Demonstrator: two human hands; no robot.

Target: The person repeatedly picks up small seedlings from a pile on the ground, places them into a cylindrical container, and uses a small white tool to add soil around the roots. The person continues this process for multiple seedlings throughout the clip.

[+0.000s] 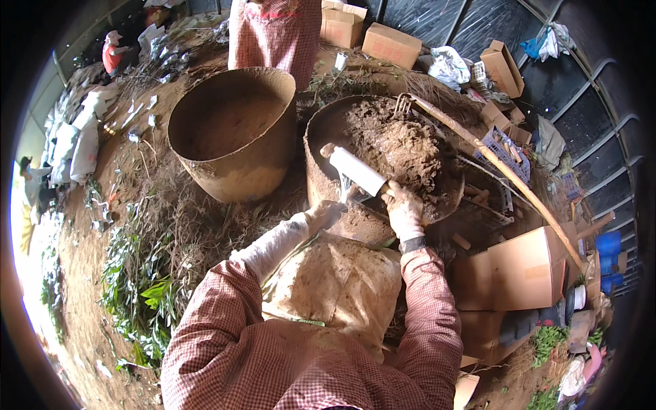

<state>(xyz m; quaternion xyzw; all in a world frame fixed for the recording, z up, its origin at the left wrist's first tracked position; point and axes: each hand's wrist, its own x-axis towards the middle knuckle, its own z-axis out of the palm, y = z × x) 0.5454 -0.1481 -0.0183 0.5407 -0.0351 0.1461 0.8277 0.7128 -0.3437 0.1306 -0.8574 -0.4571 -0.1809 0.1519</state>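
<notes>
My right hand (405, 212), in a muddy glove, grips the stick at the near end of a white roll of plastic film (360, 170). The stick's other end pokes out past the roll's far end. A stretched strip of clear film (349, 188) runs down from the roll to my left hand (327, 212), whose fingers are curled at its lower end. Whitish wrapping covers my left forearm. Both hands are over the near rim of a mud-filled tub (320, 192). A stained cloth (335, 284) covers my lap, with a narrow green leaf (310, 322) on it.
A long-handled fork (461, 130) leans across the tub of wet mud (405, 143). Another tub (230, 177) stands to its left. Uprooted leafy plants (148, 277) lie at left, cardboard boxes (517, 271) at right. Another person (277, 41) stands beyond the tubs.
</notes>
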